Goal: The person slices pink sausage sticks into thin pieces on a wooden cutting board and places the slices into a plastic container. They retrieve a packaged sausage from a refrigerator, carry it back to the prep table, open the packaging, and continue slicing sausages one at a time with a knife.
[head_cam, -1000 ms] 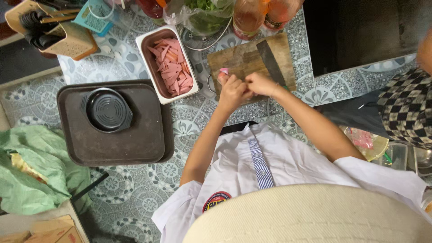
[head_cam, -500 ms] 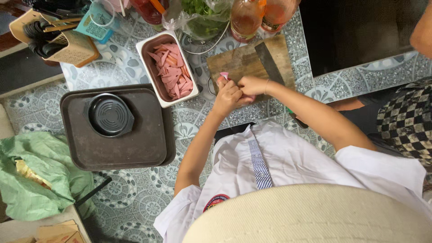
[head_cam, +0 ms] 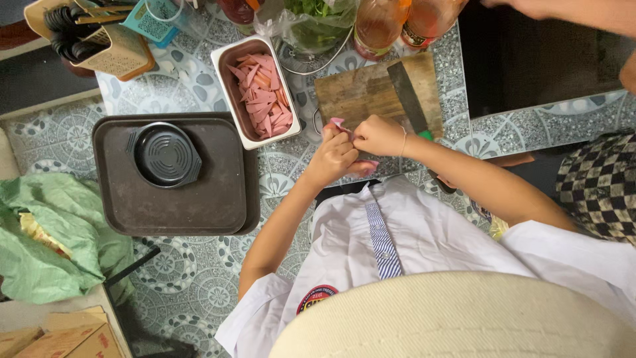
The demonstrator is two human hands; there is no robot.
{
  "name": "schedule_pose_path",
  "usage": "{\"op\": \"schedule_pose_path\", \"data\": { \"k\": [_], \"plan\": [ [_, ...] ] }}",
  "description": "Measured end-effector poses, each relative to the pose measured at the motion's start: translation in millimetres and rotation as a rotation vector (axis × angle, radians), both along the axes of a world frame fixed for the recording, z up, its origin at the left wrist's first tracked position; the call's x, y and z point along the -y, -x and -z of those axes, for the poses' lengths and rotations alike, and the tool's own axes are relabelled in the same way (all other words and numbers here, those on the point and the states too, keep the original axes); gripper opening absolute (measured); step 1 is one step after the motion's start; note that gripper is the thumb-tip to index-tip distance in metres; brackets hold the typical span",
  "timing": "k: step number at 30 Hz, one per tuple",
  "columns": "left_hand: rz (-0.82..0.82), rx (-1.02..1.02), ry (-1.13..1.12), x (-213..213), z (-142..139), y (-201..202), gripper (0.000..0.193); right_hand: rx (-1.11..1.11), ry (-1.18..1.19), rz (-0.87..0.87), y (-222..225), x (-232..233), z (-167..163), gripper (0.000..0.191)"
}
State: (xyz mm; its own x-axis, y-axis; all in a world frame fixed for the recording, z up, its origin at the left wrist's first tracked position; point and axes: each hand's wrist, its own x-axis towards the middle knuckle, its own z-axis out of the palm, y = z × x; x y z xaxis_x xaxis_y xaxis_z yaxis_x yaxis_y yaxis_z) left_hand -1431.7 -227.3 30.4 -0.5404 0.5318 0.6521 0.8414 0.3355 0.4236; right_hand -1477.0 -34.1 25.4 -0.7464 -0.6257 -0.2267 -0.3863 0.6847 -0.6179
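My left hand [head_cam: 336, 156] and my right hand [head_cam: 380, 135] meet at the near edge of a wooden cutting board [head_cam: 358, 93]. Between the fingertips of both is pinched a small pink piece of sliced meat [head_cam: 338, 122]. A cleaver [head_cam: 409, 98] lies on the board, just right of my right hand, with its green handle end by my wrist. A white rectangular pan [head_cam: 228, 99] holding several pink meat strips [head_cam: 260, 93] stands left of the board, close to my left hand.
A brown tray [head_cam: 212, 199] carries a black round dish [head_cam: 165, 156]. A green plastic bag [head_cam: 46, 245] lies at the left. Bottles [head_cam: 376, 23], a bag of greens [head_cam: 318, 20] and a utensil basket [head_cam: 112, 46] line the far edge. Another person's arm [head_cam: 570, 13] shows at the top right.
Both hands stay together at the board's edge, working the pink piece. The view has drifted slightly; nothing else has moved.
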Motion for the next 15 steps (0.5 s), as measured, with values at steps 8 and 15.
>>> {"op": "schedule_pose_path", "data": {
  "k": [8, 15],
  "plan": [
    [-0.037, 0.009, -0.030, 14, -6, -19, 0.040, -0.348, -0.178, -0.216, 14, -18, 1, 0.031],
    [-0.010, -0.001, -0.033, 37, -4, -36, 0.038, -0.255, -0.007, -0.150, 23, -33, 5, 0.027]
  ]
}}
